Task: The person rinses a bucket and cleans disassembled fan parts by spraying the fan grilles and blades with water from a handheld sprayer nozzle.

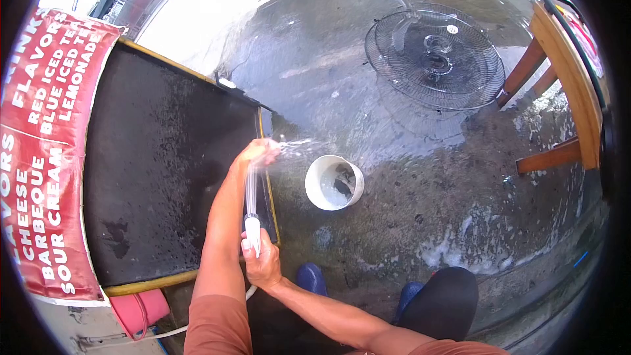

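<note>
My right hand point(263, 264) is wrapped around a white handheld sprayer point(252, 231), its thumb along the side. Jets of water point(251, 190) shoot from it onto my left hand point(259, 152), which is held out above the right edge of a black board point(158, 171). Splash and motion blur the left fingers, so their pose is unclear. Droplets fly off to the right of that hand. A white hose point(250, 292) shows below my right hand. Just right of the board stands a white bucket point(332, 185) with some water and something dark inside.
A red printed banner point(56, 158) hangs along the board's left side, with a pink container point(146, 309) below. Black wire fan grilles point(437, 59) lie on the wet floor. At right stands a wooden-legged piece of furniture point(568, 79). Soapy foam point(470, 240) spreads near my feet.
</note>
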`<state>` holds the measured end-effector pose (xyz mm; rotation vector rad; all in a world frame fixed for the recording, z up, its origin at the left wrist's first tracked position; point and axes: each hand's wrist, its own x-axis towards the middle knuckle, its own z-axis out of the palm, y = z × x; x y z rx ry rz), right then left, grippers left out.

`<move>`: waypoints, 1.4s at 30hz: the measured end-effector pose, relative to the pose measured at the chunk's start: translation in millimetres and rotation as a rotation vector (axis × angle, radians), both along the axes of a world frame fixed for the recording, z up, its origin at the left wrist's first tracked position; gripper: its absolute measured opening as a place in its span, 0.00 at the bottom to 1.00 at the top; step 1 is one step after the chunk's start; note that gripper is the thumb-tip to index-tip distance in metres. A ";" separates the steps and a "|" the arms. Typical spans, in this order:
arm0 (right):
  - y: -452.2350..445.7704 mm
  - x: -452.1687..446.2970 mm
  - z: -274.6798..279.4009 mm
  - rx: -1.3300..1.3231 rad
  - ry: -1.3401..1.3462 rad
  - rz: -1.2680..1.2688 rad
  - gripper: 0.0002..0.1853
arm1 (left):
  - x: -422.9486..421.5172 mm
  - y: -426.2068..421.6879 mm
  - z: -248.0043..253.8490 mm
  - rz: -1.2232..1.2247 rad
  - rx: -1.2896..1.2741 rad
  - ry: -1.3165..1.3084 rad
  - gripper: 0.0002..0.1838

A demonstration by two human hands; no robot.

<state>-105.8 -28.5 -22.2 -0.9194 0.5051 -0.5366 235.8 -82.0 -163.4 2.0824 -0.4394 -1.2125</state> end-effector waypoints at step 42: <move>-3.0 13.4 -8.3 -0.002 0.039 -0.113 0.18 | -79.9 -12.6 -1.2 -0.671 0.201 -1.117 0.11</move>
